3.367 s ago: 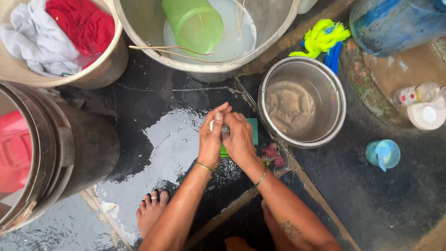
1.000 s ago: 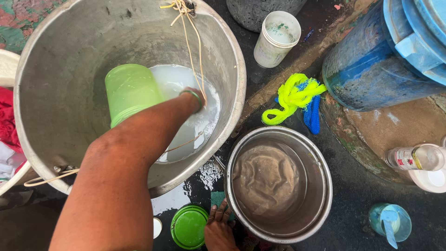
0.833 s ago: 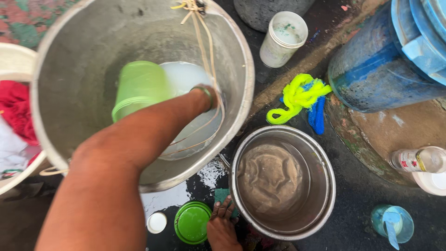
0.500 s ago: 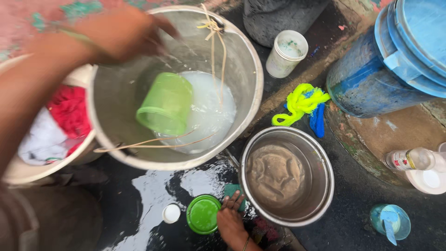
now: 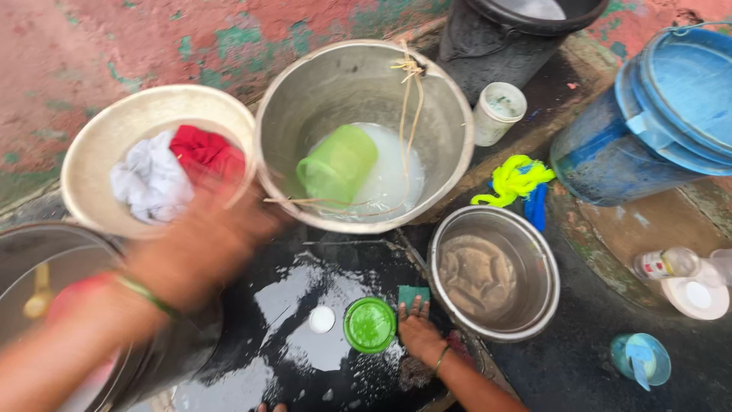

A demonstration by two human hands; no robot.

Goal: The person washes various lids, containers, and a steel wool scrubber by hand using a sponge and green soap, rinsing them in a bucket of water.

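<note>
The right hand [image 5: 418, 329] presses flat, fingers spread, on a soft green sponge [image 5: 412, 294] beside a green lid [image 5: 370, 325]. The left hand [image 5: 206, 244] is blurred, grip unclear. The wet sponge likely squashes easily; pinch its edges.

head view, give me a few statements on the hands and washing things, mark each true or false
1. The right hand rests on a green sponge. True.
2. The green jug lies in the steel pot. False: it lies in the big metal basin with milky water.
3. The left hand is blurred and holds nothing visible. True.
4. The green lid floats in the basin. False: it lies on the wet floor.
</note>
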